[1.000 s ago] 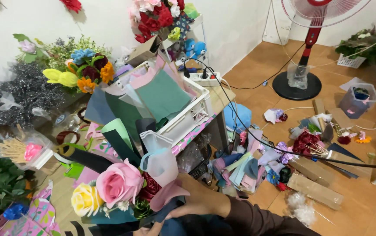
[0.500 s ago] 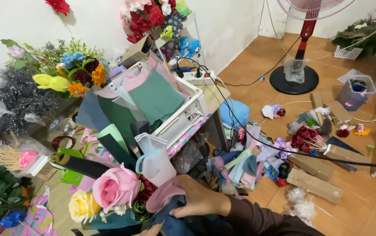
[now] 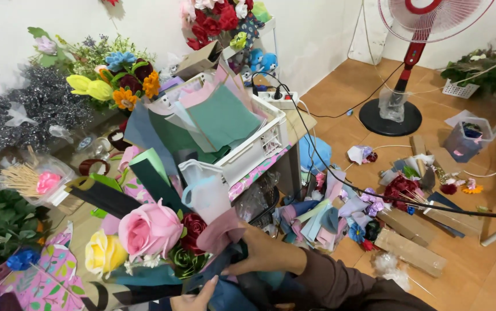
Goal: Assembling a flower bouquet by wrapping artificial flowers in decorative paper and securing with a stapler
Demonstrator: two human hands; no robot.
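Note:
My right hand [image 3: 268, 252] reaches in from the lower right and grips dark blue and pink sheets of felt [image 3: 225, 262] beside a bouquet. My left hand [image 3: 197, 296] shows only its fingers at the bottom edge, touching the same dark blue sheets. The bouquet holds a large pink rose [image 3: 149, 228], a yellow rose [image 3: 102, 253], a dark red rose [image 3: 193, 226] and a green one [image 3: 185, 262]. A pale translucent jug [image 3: 206, 185] stands just behind the flowers.
A white basket [image 3: 259, 144] full of coloured felt sheets sits on the table, a power strip [image 3: 275, 98] behind it. Artificial flowers [image 3: 115, 80] line the wall. Felt scraps [image 3: 328, 213], cardboard tubes [image 3: 409, 247] and a standing fan [image 3: 406, 57] occupy the wooden floor.
My right hand has stayed on the felt sheets beside the bouquet; my left fingers have come up at the bottom edge. The view shifted slightly.

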